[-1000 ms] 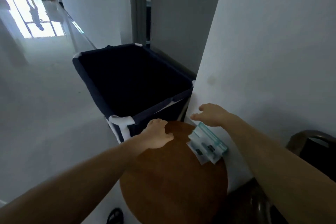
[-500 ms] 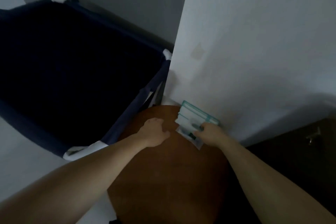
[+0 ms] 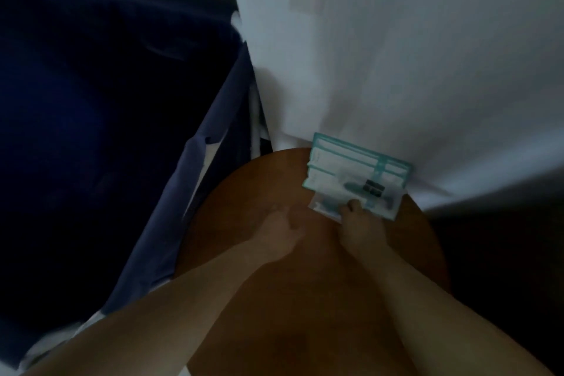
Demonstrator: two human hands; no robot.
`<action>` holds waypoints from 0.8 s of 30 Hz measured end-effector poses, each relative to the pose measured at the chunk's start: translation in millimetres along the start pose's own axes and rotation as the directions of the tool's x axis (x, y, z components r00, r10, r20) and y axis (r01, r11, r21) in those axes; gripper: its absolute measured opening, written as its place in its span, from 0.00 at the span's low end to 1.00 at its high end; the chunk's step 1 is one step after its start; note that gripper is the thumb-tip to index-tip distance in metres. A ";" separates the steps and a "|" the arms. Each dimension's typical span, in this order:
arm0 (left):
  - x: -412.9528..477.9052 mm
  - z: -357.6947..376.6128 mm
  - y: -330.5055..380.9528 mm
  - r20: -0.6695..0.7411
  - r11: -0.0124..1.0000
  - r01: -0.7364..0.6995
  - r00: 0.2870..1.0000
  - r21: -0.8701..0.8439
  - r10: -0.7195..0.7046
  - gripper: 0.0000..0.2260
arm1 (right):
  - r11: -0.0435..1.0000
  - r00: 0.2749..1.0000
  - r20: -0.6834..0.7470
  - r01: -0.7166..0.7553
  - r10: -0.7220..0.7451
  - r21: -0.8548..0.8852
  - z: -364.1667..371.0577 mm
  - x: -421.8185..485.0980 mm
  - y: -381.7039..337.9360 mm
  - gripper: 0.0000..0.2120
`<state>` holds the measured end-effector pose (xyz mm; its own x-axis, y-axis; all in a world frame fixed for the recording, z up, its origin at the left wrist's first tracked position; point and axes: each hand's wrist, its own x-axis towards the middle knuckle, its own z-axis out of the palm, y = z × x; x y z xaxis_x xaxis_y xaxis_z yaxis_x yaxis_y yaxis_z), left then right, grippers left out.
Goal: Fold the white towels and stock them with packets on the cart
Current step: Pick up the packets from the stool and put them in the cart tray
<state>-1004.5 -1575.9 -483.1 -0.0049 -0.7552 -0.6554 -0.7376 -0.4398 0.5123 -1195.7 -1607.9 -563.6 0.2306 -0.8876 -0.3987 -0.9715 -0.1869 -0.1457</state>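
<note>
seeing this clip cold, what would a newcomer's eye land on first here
The stack of teal-edged packets stands out brightest, lying at the far edge of the round brown table against the white wall. The right hand touches its near edge, while the left hand rests on the tabletop beside it. A big dark blue fabric bin fills the left.

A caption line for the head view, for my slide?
Right hand grips teal packets on round wooden table; left hand rests beside.
</note>
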 end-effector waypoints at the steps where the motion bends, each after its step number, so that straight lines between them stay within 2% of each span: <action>1: 7.6 4.8 2.3 -0.003 1.000 -0.010 1.000 -0.007 0.010 0.17 | 1.000 1.000 -0.020 0.009 -0.009 -0.017 10.0 -0.4 2.6 0.17; 6: 45.8 27.2 13.9 -0.007 0.996 -0.082 0.997 0.025 0.082 0.22 | 0.999 0.993 -0.110 0.035 -0.035 0.004 47.2 -14.5 9.6 0.17; 8: 59.2 35.6 22.3 0.003 0.994 -0.103 0.995 0.041 0.103 0.25 | 0.997 0.996 -0.084 0.010 -0.004 0.073 50.2 -23.8 10.8 0.16; 11: 80.1 51.5 30.3 -0.023 0.987 -0.135 0.990 0.084 0.137 0.26 | 0.979 0.995 -0.064 -0.062 0.076 0.195 52.6 -34.3 14.8 0.21; 14: 92.1 58.7 43.9 -0.015 0.950 -0.199 0.978 0.241 0.208 0.23 | 0.937 0.974 -0.126 -0.141 0.190 0.320 58.2 -43.0 20.3 0.21; 16: 97.7 56.8 56.3 -0.014 0.883 -0.295 0.947 0.366 0.322 0.22 | 0.895 0.940 -0.181 -0.198 0.289 0.401 60.0 -49.8 19.4 0.17; 18: 109.0 55.0 69.3 0.017 0.767 -0.408 0.887 0.495 0.461 0.23 | 0.798 0.871 -0.134 -0.359 0.473 0.484 55.8 -55.4 15.7 0.18; 20: 121.2 54.3 82.2 0.101 0.626 -0.492 0.827 0.605 0.552 0.24 | 0.613 0.760 0.028 -0.545 0.650 0.572 48.0 -55.0 13.9 0.27; 21: 126.6 54.6 88.0 0.142 0.560 -0.510 0.809 0.653 0.571 0.24 | 0.495 0.707 0.117 -0.593 0.698 0.635 45.9 -51.8 14.0 0.31; 23: 135.0 58.3 95.0 0.193 0.467 -0.514 0.794 0.720 0.577 0.24 | 0.303 0.664 0.234 -0.589 0.710 0.749 44.3 -43.5 13.7 0.33; 24: 136.6 60.2 97.0 0.201 0.438 -0.505 0.794 0.744 0.573 0.24 | 0.264 0.667 0.255 -0.573 0.700 0.776 45.5 -40.0 12.8 0.33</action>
<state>-1117.3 -1692.5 -556.4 -0.5626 -0.7543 -0.3384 -0.8230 0.5498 0.1427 -1214.9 -1555.6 -590.7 -0.5123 -0.6156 -0.5988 -0.3460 0.7862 -0.5121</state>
